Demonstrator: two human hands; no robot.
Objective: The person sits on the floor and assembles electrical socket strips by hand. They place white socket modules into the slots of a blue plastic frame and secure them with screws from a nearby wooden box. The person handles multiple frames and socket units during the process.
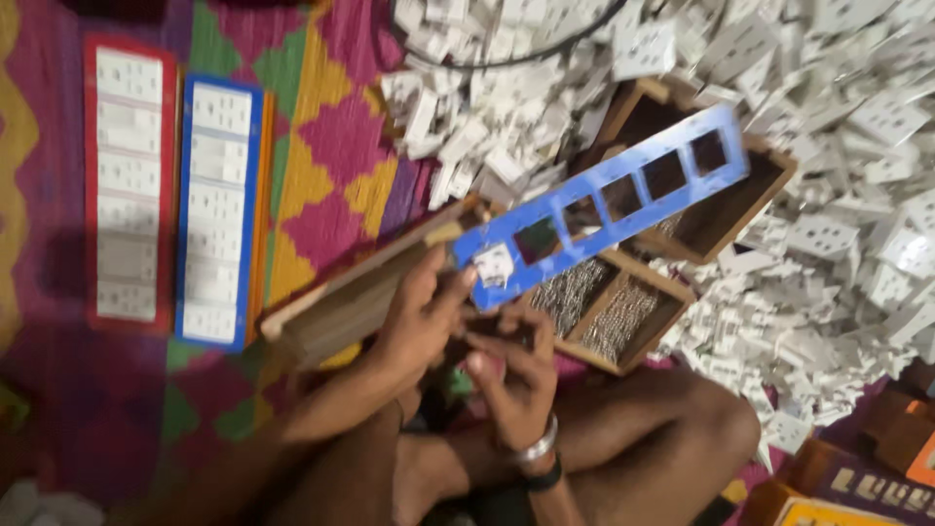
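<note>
A long blue plastic frame (pixel 623 195) with several square openings slants from lower left to upper right. One white socket piece (pixel 494 265) sits in its lowest opening; the others are hollow. My left hand (pixel 421 314) grips the frame's lower end, thumb next to the white piece. My right hand (pixel 511 375), with a metal bangle at the wrist, curls just below that end, fingers bent toward it. Whether it holds anything is blurred.
A large heap of white socket pieces (pixel 838 224) fills the top and right. A wooden box (pixel 623 312) with small metal parts lies under the frame. Filled red (pixel 128 185) and blue (pixel 220 214) frames lie on the patterned mat at left. Wooden strips (pixel 341 302) rest beside my left hand.
</note>
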